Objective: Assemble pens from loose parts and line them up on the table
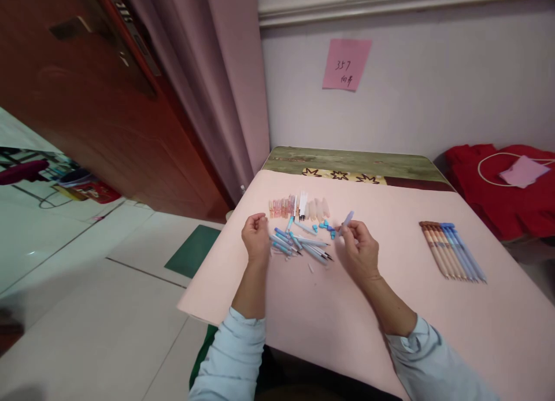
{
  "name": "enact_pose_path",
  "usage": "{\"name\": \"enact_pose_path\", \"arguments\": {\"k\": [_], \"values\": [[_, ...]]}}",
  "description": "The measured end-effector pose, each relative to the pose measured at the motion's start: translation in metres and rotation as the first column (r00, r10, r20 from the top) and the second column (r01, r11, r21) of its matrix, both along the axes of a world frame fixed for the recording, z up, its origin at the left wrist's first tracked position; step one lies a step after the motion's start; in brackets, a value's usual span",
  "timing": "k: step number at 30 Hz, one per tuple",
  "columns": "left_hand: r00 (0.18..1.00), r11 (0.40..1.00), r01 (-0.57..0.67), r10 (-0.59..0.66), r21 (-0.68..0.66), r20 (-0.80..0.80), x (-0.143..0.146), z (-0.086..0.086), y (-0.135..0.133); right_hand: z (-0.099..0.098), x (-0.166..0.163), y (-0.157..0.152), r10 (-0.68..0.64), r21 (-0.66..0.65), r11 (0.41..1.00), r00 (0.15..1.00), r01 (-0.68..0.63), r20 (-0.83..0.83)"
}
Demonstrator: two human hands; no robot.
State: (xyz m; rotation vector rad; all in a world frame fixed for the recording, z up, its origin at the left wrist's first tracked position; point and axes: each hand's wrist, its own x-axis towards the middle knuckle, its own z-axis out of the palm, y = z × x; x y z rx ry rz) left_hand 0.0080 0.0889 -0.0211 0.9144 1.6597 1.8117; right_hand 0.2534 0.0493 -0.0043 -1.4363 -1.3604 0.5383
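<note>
My right hand point(361, 249) pinches a pale blue-violet pen part point(348, 218), a short translucent tube tilted up and away. To the left, my left hand point(255, 238) has its fingertips pressed together; whatever may be between them is too small to name. Between the hands lies a loose heap of blue and white pen parts point(299, 245), some with dark tips. Small bright blue pieces point(325, 226) are scattered near my right fingertips. Behind the heap stretches a row of pinkish translucent tubes point(281, 207), with white refills point(302, 204) and frosted tubes point(319, 209) beside it.
Assembled pens point(453, 252), brown and blue, lie side by side at the right on the pink-covered table point(433, 331). Red cloth point(498, 187) sits beyond the right edge. A wall with a pink note point(347, 65) rises behind; a brown door point(108, 112) stands left.
</note>
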Motion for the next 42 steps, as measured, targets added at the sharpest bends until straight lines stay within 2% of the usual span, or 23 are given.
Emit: {"name": "enact_pose_path", "arguments": {"k": [2, 4, 6, 8, 10, 12, 15, 19, 25, 29, 34, 38, 42], "values": [[0.992, 0.998, 0.061, -0.065, -0.034, -0.112, 0.001, 0.0, -0.001, -0.002, 0.001, 0.001, -0.002, 0.009, 1.0, 1.0, 0.002, 0.013], [0.935, 0.987, 0.145, -0.162, -0.075, -0.316, 0.005, 0.004, -0.003, -0.005, 0.002, 0.001, -0.002, 0.009, 1.0, 1.0, 0.002, 0.018], [0.816, 0.968, 0.21, -0.249, -0.134, -0.522, 0.011, 0.009, -0.007, -0.007, 0.001, 0.002, -0.001, -0.001, 1.0, 1.0, 0.001, 0.021], [0.694, 0.949, 0.227, -0.314, -0.217, -0.648, 0.017, 0.013, -0.01, -0.007, 0.0, 0.002, -0.006, -0.01, 1.0, 1.0, 0.006, 0.03], [0.612, 0.931, 0.219, -0.364, -0.292, -0.702, 0.021, 0.016, -0.012, -0.007, -0.001, 0.001, -0.004, -0.011, 1.0, 0.999, 0.004, 0.041], [0.567, 0.92, 0.214, -0.391, -0.328, -0.725, 0.024, 0.018, -0.013, -0.006, -0.002, 0.001, 0.004, -0.011, 1.0, 0.998, -0.003, 0.056], [0.52, 0.917, 0.216, -0.398, -0.334, -0.756, 0.024, 0.019, -0.014, -0.004, -0.003, 0.001, 0.029, -0.023, 0.999, 0.998, -0.028, 0.053], [0.485, 0.917, 0.22, -0.4, -0.334, -0.778, 0.023, 0.02, -0.012, -0.002, -0.003, 0.003, 0.094, -0.027, 0.995, 0.995, -0.096, -0.038], [0.48, 0.923, 0.227, -0.384, -0.311, -0.789, 0.023, 0.021, -0.011, -0.007, -0.004, 0.009, 0.159, -0.013, 0.986, 0.956, -0.168, -0.245], [0.518, 0.927, 0.229, -0.373, -0.296, -0.77, 0.024, 0.023, -0.012, -0.009, -0.003, 0.012, 0.194, 0.002, 0.978, 0.913, -0.207, -0.358], [0.634, 0.938, 0.214, -0.346, -0.273, -0.691, 0.021, 0.022, -0.01, -0.008, 0.001, 0.014, 0.113, 0.014, 0.993, 0.912, -0.117, -0.395], [0.746, 0.952, 0.185, -0.298, -0.245, -0.596, 0.016, 0.014, -0.007, -0.007, 0.004, 0.014, 0.061, 0.004, 0.998, 0.9, -0.066, -0.432], [0.822, 0.968, 0.17, -0.242, -0.182, -0.515, 0.011, 0.006, -0.003, -0.006, 0.003, 0.014, 0.045, -0.001, 0.999, 0.908, -0.05, -0.417]]}}
